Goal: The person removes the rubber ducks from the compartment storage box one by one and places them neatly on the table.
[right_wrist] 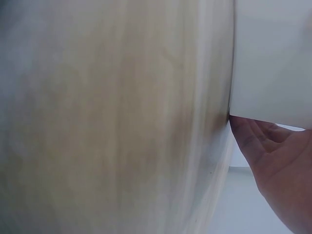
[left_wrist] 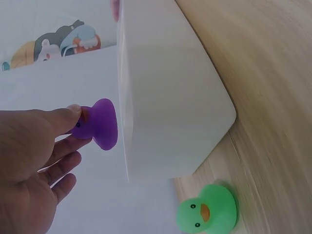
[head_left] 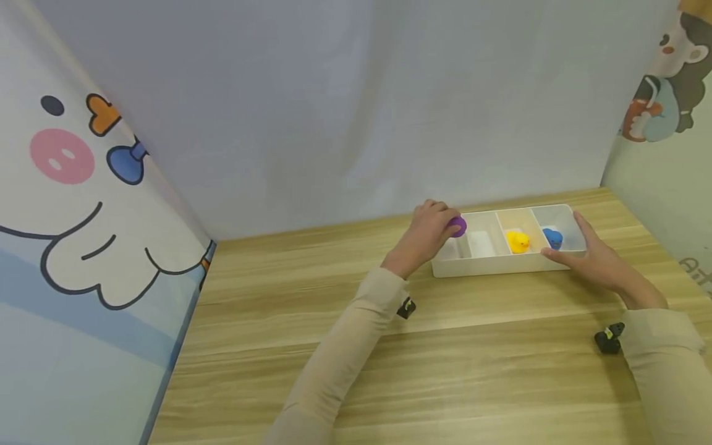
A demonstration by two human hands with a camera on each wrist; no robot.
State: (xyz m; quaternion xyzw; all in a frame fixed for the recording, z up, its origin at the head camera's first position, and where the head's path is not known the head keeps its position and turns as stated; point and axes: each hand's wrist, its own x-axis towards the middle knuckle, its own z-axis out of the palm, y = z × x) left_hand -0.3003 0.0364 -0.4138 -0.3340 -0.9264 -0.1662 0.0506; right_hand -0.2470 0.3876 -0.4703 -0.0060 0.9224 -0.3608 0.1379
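Observation:
My left hand [head_left: 427, 232] pinches a purple rubber duck [left_wrist: 101, 124] by its head, between thumb and fingers. The duck is at the rim of the left end of a white divided box [head_left: 489, 267]. My right hand [head_left: 597, 256] grips the right end of that box, thumb on the front rim and fingers along the end wall. A yellow rubber duck [head_left: 518, 242] and a blue rubber duck [head_left: 552, 238] sit in separate compartments toward the right. In the left wrist view a green rubber duck [left_wrist: 209, 210] is on the table beside the box's left end; the head view hides it.
The box stands near the back edge of the wooden table [head_left: 311, 296], close to a pale curtain [head_left: 334, 123]. A printed cartoon panel [head_left: 83, 204] borders the left side. Small black devices [head_left: 609, 339] are worn at both wrists.

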